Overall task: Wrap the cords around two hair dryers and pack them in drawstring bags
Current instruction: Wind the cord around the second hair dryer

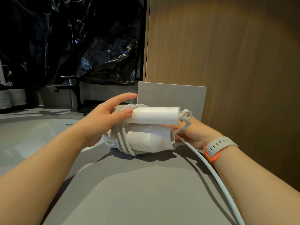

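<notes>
Holding a white hair dryer [151, 140] over the grey countertop [129, 192], cord [120, 138] looped round its body.
Left hand [100, 122] clasps the back end, thumb pressed on the folded handle, fingers together over the top; right hand [194, 137] sits at the cord end, fingers mostly hidden, grip unclear.

Smooth white plastic dryer [154, 117] with rubbery matt cord [209, 169] on a matt grey counter [129, 192]; wood-grain panel [235, 54], crinkled glossy black plastic [73, 38].
</notes>
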Demonstrator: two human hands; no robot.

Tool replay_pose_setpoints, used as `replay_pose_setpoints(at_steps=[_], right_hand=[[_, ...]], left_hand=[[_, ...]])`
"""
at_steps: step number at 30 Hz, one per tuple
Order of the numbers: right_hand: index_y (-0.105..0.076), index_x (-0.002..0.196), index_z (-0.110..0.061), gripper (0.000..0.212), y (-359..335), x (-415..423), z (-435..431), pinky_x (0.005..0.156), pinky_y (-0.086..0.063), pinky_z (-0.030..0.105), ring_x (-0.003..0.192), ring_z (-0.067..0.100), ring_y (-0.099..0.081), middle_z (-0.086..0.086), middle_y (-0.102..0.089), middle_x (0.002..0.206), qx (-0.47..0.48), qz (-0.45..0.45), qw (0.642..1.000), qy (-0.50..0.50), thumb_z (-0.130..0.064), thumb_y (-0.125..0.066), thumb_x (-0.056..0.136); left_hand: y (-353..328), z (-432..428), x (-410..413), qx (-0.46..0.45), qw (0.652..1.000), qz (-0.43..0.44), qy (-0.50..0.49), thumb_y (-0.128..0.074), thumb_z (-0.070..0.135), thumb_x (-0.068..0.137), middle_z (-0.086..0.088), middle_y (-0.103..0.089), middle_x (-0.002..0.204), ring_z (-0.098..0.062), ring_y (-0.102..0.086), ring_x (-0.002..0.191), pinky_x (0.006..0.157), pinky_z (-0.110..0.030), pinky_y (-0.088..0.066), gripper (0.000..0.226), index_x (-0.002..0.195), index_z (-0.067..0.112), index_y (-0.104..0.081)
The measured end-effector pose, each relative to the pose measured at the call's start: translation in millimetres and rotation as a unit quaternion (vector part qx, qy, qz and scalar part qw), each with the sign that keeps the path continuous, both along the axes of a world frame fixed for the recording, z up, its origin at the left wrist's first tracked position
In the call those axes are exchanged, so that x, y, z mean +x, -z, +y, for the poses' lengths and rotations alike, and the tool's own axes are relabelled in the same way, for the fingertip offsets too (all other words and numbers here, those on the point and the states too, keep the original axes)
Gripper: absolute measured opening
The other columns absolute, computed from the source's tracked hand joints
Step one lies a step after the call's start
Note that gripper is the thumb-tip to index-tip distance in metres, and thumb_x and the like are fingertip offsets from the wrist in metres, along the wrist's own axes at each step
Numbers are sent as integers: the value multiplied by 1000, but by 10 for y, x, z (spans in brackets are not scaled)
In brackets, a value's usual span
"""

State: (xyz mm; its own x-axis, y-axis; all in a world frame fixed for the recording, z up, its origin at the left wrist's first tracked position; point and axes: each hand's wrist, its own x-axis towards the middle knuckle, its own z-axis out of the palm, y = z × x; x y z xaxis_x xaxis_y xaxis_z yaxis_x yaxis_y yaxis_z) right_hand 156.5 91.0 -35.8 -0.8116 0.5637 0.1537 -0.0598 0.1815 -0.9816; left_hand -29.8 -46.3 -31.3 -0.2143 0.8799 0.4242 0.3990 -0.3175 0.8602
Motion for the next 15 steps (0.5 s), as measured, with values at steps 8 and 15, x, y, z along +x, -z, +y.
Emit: replay_pose_setpoints(at_steps=[8,15], right_hand=[[-51,69,-10,28,21,-50,-84,61,-53,19,58,15,-52,5,-53,58,14,-34,993,108,-2,-42,94],[-41,68,-8,32,63,28,-104,59,-51,23,55,13,-51,12,-57,69,-3,-82,989,122,10,-35,94]], left_hand=[[25,66,101,-5,999,39,-21,-50,50,75,11,-60,106,-16,-56,97,78,-34,-50,22,92,54,-64],[30,100,150,-7,995,103,4,-41,32,96,26,-55,113,2,-47,108,92,-24,-39,36,92,62,-60]])
